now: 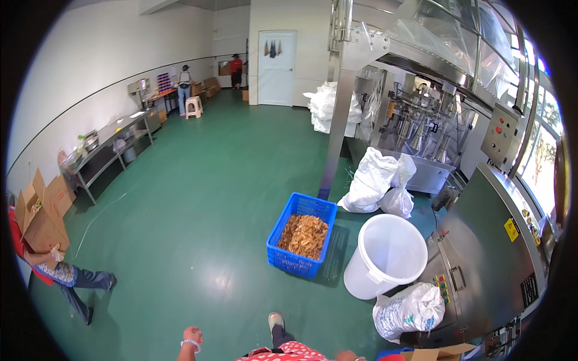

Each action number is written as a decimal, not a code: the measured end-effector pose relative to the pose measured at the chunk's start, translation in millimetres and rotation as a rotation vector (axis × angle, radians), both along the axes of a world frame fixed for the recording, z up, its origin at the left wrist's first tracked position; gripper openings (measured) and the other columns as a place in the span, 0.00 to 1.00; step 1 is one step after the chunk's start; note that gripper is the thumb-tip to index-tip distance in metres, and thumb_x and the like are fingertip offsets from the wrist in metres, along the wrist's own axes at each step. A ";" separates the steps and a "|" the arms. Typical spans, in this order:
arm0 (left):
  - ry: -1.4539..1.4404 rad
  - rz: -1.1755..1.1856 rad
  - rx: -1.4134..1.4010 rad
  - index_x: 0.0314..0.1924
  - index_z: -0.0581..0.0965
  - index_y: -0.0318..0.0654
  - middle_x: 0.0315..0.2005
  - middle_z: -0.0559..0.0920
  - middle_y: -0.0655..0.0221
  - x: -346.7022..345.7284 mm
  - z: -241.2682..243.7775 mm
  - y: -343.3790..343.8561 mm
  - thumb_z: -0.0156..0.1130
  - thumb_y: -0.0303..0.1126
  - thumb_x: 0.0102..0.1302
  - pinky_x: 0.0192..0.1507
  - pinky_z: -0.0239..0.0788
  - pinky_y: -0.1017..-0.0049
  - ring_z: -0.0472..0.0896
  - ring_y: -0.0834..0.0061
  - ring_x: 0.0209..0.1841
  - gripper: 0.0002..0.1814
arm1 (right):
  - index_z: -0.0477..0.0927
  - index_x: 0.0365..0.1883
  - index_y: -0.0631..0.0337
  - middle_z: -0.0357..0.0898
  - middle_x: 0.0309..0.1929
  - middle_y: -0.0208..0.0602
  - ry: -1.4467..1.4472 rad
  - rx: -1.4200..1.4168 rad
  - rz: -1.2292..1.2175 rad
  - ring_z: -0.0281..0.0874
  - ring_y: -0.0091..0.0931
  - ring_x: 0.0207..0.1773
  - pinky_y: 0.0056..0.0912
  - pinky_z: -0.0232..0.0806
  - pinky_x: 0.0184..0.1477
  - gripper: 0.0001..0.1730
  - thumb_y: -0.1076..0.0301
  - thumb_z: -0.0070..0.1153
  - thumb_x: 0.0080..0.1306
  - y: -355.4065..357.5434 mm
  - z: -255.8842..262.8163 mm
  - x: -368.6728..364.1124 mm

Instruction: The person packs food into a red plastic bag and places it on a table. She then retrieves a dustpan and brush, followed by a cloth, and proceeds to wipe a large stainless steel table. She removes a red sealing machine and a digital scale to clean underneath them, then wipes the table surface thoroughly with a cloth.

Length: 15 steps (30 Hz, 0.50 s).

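Observation:
My left hand (193, 335), with a pale bangle at the wrist, hangs at the bottom edge, fingers curled and nothing seen in it. Only a blurred part of my right hand (347, 355) shows at the bottom edge; its fingers cannot be made out. Ahead on the green floor stands a blue plastic crate (295, 267) partly filled with brown, flake-like pieces. To its right is a large white plastic tub (361, 275), its inside looking bare. A stuffed white woven sack (408, 311) leans in front of a stainless-steel machine (492, 234).
At far left a person (76, 277) carries an open cardboard box (43, 225). White sacks (372, 180) sit by a steel post (336, 135). A steel table (113, 135) lines the left wall. Farther back, two people stand near a stool (193, 106). An open carton (438, 353) lies bottom right.

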<state>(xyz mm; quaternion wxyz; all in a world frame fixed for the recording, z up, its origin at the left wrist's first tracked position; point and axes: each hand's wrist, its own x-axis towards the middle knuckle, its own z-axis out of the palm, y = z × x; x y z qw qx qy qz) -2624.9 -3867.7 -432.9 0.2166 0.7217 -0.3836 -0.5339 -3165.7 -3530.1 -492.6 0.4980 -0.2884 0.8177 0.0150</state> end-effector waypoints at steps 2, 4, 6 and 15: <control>0.085 -0.030 -0.056 0.49 0.72 0.31 0.28 0.80 0.56 -44.1 8.0 -78.3 0.55 0.16 0.58 0.18 0.67 0.70 0.78 0.67 0.23 0.18 | 0.84 0.29 0.58 0.83 0.24 0.29 0.054 0.054 0.069 0.81 0.21 0.25 0.29 0.73 0.30 0.11 0.60 0.56 0.62 -59.8 -0.9 -45.3; 0.089 -0.021 0.109 0.47 0.73 0.31 0.27 0.80 0.56 -61.0 11.5 -122.3 0.53 0.17 0.61 0.18 0.67 0.70 0.77 0.66 0.22 0.13 | 0.84 0.28 0.58 0.83 0.23 0.29 0.069 0.085 0.191 0.81 0.21 0.25 0.29 0.73 0.30 0.12 0.60 0.56 0.62 -125.9 -0.8 -79.5; -0.002 -0.054 0.243 0.45 0.74 0.32 0.27 0.80 0.56 -67.4 21.0 -164.1 0.54 0.19 0.60 0.19 0.68 0.70 0.77 0.66 0.23 0.12 | 0.84 0.28 0.58 0.83 0.23 0.29 0.104 0.060 0.426 0.81 0.21 0.25 0.29 0.73 0.30 0.12 0.60 0.56 0.62 -216.0 7.7 -107.5; -0.156 0.009 0.515 0.38 0.77 0.35 0.26 0.81 0.56 -60.7 0.7 -341.1 0.56 0.28 0.59 0.24 0.71 0.67 0.81 0.65 0.27 0.09 | 0.84 0.23 0.54 0.83 0.24 0.37 0.085 -0.352 0.229 0.83 0.33 0.29 0.40 0.72 0.32 0.12 0.61 0.51 0.57 -717.3 20.8 -181.2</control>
